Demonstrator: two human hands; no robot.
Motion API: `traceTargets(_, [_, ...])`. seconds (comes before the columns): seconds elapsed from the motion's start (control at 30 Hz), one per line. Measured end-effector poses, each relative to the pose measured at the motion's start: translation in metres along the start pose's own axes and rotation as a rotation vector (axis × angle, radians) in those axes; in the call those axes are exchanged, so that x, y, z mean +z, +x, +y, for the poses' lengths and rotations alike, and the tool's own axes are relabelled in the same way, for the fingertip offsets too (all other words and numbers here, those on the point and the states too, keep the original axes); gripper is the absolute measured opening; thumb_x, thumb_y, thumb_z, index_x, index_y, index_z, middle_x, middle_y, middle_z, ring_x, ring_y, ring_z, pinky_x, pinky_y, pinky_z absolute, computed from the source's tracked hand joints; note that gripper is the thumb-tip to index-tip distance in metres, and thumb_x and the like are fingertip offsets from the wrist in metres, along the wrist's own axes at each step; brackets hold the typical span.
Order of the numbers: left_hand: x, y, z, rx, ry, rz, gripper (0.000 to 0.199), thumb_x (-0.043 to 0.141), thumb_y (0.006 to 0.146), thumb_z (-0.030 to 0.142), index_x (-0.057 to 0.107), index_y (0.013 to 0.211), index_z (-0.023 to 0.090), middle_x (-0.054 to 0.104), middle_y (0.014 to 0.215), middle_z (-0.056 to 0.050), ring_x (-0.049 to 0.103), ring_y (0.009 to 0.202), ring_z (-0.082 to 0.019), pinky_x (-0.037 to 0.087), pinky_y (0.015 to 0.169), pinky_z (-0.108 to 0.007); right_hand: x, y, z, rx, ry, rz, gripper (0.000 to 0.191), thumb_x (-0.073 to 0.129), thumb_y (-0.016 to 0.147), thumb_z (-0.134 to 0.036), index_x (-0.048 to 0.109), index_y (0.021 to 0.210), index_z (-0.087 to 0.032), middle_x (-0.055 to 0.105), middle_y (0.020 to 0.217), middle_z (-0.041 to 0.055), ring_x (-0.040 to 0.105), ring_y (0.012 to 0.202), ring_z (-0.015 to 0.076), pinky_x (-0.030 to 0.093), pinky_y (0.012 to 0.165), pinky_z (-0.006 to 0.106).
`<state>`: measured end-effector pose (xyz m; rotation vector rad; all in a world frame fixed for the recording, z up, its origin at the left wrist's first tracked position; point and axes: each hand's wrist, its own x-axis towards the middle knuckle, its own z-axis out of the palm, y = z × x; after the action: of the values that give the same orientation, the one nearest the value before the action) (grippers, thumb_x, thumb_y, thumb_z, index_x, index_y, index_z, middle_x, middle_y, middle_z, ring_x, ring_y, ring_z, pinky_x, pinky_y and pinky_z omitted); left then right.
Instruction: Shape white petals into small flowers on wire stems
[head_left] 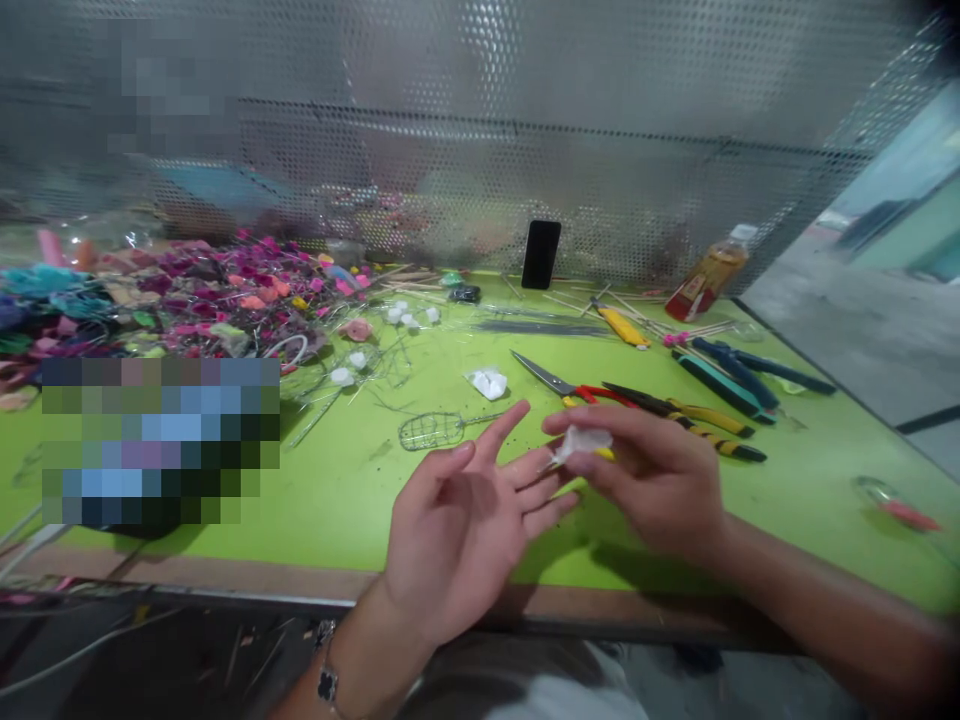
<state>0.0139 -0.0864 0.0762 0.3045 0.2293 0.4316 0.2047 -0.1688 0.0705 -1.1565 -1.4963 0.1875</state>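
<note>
Here, white scrap (589,440) pinched in right hand (664,475), just beside spread left hand (469,530)

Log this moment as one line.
left hand: open, palm up | right hand: pinching crumpled white piece | nearby: silver wire racket-shaped frame on green tabletop

Green tabletop (322,515): scissors (553,380), pliers (726,388), wire frame (432,431), bottle (708,275).
</note>
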Motion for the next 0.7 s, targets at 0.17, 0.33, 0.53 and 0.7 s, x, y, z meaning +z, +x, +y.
traceTargets(0.17, [0.005,0.003,-0.004,0.011,-0.236,0.000,0.073,0.059,0.095,0.033,0.044,0.162,0.008,0.071,0.112,-0.016,0.073,0.096,-0.022,0.056,0.092,-0.033,-0.001,-0.003,0.016,-0.473,-0.394,-0.248,0.046,0.078,0.099,-0.014,0.072,0.143,-0.023,0.083,0.131,0.0079,0.072,0.138,0.0290,0.051,0.127,0.049])
traceTargets(0.33, [0.008,0.006,-0.008,0.020,-0.233,-0.005,0.074,0.059,0.091,0.033,0.045,0.161,0.013,0.071,0.128,-0.019,0.075,0.110,-0.027,0.055,0.105,-0.040,0.000,0.002,0.019,-0.304,-0.184,-0.123,0.031,0.073,0.102,-0.013,0.079,0.131,-0.024,0.087,0.120,0.0086,0.082,0.119,0.0256,0.064,0.112,0.044])
traceTargets(0.53, [0.007,0.006,-0.007,0.024,-0.142,0.015,0.078,0.057,0.092,0.035,0.039,0.165,0.018,0.064,0.153,-0.023,0.066,0.140,-0.035,0.041,0.125,-0.051,-0.009,0.007,0.013,-0.062,-0.074,0.134,0.048,0.070,0.105,-0.015,0.068,0.149,-0.035,0.084,0.130,0.0048,0.081,0.121,0.0238,0.070,0.101,0.039])
traceTargets(0.7, [0.006,0.007,-0.012,0.016,-0.179,0.006,0.076,0.058,0.090,0.033,0.043,0.162,0.015,0.072,0.138,-0.021,0.074,0.121,-0.029,0.045,0.121,-0.046,-0.007,0.006,0.012,-0.212,-0.185,-0.161,0.039,0.070,0.100,-0.007,0.077,0.133,-0.027,0.083,0.133,0.0061,0.078,0.127,0.0238,0.060,0.119,0.043])
